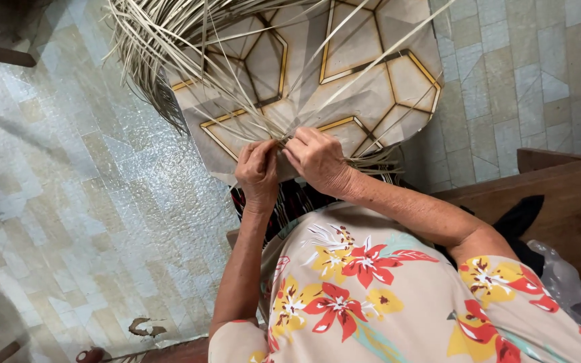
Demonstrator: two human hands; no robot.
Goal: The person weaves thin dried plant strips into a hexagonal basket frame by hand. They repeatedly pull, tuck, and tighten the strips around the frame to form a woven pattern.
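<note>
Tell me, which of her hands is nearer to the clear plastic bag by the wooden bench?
Right. The right hand pinches the dry strips on the side toward the plastic bag; the left hand, beside it, is farther away. Neither touches it.

A board (371,87) with gold-lined hexagon shapes is carrying pale dried strips (169,47), which are fanning out over its top left edge; the board is lying over the tiled floor (82,202); a wooden bench (566,195) is standing at right, a black cloth (522,218) resting on it

Crumpled clear plastic bag (569,286) at lower right, beside the wooden bench (559,195).
</note>
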